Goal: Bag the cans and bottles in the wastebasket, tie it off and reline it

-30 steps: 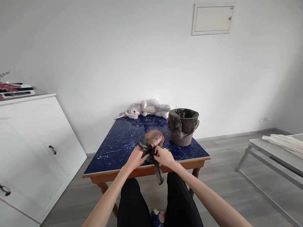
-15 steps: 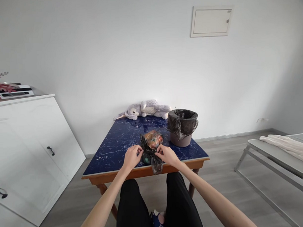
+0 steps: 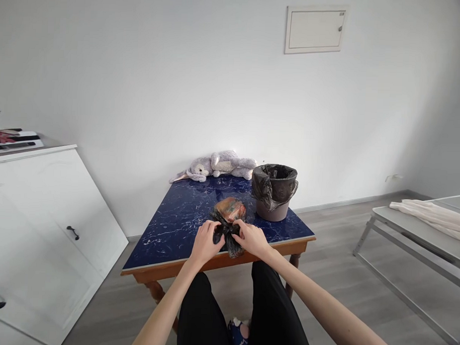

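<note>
Between the left hand (image 3: 205,241) and right hand (image 3: 252,238), both pinching it, lies a black plastic bag (image 3: 230,213).

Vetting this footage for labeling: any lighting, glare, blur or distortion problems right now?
Head view: soft light, the wall brightest above the plush rabbit, dimmer at far right; head view: mild reflections on the glossy blue tabletop; head view: wide-angle stretch, cabinet slanting; head view: black bag folds merge, fine detail unclear.

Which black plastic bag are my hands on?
The bulging bag near the front of the table, its gathered end in your left hand and right hand; the liner drapes over the bin.
</note>
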{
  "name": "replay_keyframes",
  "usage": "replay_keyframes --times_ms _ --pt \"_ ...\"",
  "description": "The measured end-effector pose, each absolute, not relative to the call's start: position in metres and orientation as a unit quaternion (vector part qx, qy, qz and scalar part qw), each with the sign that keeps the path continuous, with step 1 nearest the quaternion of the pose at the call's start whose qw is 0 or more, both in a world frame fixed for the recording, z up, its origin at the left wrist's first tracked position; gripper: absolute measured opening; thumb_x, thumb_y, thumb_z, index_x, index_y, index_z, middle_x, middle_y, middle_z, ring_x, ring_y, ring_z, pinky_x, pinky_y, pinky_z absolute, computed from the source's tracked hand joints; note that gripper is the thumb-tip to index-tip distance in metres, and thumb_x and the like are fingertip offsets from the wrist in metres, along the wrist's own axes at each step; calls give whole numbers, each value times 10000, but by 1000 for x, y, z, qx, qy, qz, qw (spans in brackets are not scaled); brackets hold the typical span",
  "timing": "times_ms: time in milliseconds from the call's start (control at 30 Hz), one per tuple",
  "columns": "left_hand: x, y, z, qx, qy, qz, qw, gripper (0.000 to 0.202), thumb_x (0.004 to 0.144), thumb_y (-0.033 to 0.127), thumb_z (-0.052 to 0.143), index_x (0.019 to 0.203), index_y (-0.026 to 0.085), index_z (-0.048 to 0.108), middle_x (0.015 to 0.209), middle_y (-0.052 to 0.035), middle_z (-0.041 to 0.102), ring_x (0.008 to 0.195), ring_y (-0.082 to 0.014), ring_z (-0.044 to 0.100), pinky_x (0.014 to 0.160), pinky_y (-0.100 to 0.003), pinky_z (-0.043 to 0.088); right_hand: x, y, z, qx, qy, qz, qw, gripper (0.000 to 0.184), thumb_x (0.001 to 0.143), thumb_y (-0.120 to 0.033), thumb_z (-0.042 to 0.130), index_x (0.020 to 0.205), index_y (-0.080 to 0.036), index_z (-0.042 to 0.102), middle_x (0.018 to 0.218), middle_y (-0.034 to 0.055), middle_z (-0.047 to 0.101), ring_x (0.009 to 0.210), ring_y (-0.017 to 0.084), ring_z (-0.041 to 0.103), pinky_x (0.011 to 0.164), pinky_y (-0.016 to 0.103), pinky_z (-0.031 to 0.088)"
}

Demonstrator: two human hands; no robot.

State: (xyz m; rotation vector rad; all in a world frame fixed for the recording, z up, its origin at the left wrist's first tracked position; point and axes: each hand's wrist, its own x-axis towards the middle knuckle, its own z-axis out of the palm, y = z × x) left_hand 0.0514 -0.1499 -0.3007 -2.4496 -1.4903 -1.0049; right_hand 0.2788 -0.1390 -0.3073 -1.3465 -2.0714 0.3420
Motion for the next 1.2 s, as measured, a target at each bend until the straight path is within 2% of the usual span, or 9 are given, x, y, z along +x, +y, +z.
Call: replay_keyframes --times_ms 200,367,533,633,733,867,967,1133,1200 --pt "56 -152 -294 -812 -487 -316 64 197 1030 385 548 923 243 631 942 -57 687 926 -262 655 864 -404 478 275 -144 -300 -508 -779 110 350 31 953 -275 684 970 -248 684 861 0 719 746 160 651 598 260 264" --pt "41 -153 -290 -759 -533 -370 66 290 1063 398 477 841 241 577 879 -45 674 879 -245 660 857 -384 476 291 -140 -298 -521 -730 130 423 214 1010 -375 572 864 -237 645 795 0 694 735 164 644 609 240 348" --pt "29 -151 -295 -704 -572 -419 39 280 1037 418 486 845 241 586 885 -56 680 819 -235 681 739 -341 506 299 -133 -306 -521 -697 166 464 335 1031 -469 462 885 -219 630 760 31 676 658 182 649 609 262 458" --pt "33 -153 -296 -700 -569 -429 31 206 973 375 553 1089 224 632 1103 -109 695 972 -269 691 824 -385 533 295 -138 -308 -494 -708 173 474 255 970 -388 540 1102 -194 640 1096 91 706 643 143 646 655 281 510" --pt "46 -157 -291 -734 -538 -415 16 469 876 309 653 1335 237 590 1276 -122 685 1181 -305 649 1014 -457 491 287 -147 -306 -448 -741 175 468 488 848 -241 646 1332 -245 589 1353 87 619 644 98 628 662 259 497" --pt "56 -163 -283 -764 -509 -395 -15 231 881 332 682 1100 271 724 1094 -73 751 1150 -323 649 1056 -490 455 282 -153 -304 -415 -759 185 467 289 795 -155 665 1065 -251 703 1184 31 660 612 91 560 610 238 418" --pt "53 -164 -282 -742 -522 -420 -33 188 936 374 627 1023 260 749 1070 -85 760 1121 -332 658 1053 -513 460 285 -153 -305 -410 -733 208 502 83 871 -251 663 945 -225 691 1141 51 651 632 108 561 645 271 450" --pt "39 -164 -288 -665 -558 -487 -98 399 1004 529 515 1131 242 761 1183 -127 770 1096 -317 712 922 -429 568 293 -152 -305 -388 -663 304 564 311 943 -519 643 962 -209 663 1167 96 654 620 124 615 614 306 516" --pt "35 -164 -291 -624 -578 -510 -130 508 1007 613 485 1200 227 754 1223 -151 770 1068 -318 738 828 -391 600 294 -153 -305 -377 -637 352 573 395 942 -597 631 1005 -207 636 1023 78 674 579 132 602 551 296 505"
